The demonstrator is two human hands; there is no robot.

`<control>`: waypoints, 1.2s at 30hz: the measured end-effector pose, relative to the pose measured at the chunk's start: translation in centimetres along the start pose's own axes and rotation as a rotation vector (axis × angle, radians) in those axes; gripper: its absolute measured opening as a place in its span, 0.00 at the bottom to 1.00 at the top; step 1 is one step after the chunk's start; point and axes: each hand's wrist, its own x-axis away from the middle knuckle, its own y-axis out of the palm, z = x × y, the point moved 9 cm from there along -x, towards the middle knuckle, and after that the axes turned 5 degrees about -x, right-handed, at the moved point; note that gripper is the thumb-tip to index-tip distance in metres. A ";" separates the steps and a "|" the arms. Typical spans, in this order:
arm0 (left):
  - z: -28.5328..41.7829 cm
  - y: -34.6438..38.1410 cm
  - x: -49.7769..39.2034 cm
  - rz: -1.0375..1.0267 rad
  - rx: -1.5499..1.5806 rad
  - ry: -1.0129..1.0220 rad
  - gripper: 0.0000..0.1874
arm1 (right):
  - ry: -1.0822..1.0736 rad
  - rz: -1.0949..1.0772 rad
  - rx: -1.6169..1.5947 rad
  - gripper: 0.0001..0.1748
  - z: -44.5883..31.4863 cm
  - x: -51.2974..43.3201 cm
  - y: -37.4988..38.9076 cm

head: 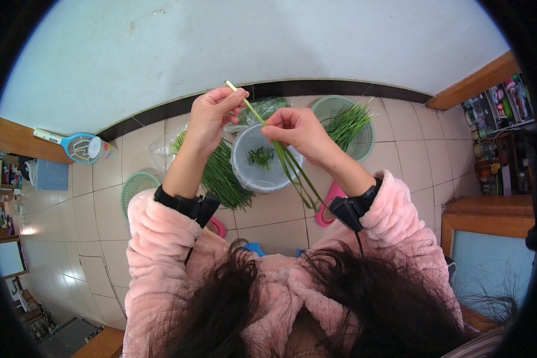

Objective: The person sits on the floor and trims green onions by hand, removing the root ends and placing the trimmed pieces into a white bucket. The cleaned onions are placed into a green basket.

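My left hand (215, 112) pinches the pale stem end of a long green leafy stalk (286, 163), likely a garlic chive. Lower on the same stalk, my right hand (295, 134) grips it between thumb and fingers, and its leaves hang down towards me. Beneath both hands stands a lined white bucket (246, 176) with a few green scraps (261, 156) at its bottom. A large bunch of chives (223, 174) lies left of the bucket. More chives (347, 125) rest in a green plastic basket (366, 150) to its right.
Behind the bucket lies a plastic bag of greens (266, 109) near the wall (268, 44). Another green basket (138, 185) is by my left sleeve. Farther left are a blue electric swatter (78, 147) and a plastic cup (103, 148). Pink slippers (331, 203) show on the tiled floor.
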 end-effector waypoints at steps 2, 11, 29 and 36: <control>0.0 -0.2 -0.1 0.009 0.011 0.002 0.10 | 0.004 0.007 -0.003 0.09 -0.1 0.0 0.0; 0.3 -0.1 -0.2 -0.007 0.069 0.048 0.11 | 0.004 0.029 0.032 0.09 0.1 0.1 -0.2; 0.9 -2.7 -0.9 0.081 -0.036 0.090 0.08 | -0.135 0.125 0.329 0.10 -2.4 0.9 -1.0; -0.2 -0.6 -0.1 0.002 0.013 0.061 0.09 | -0.145 0.165 0.431 0.11 -2.3 1.3 -1.4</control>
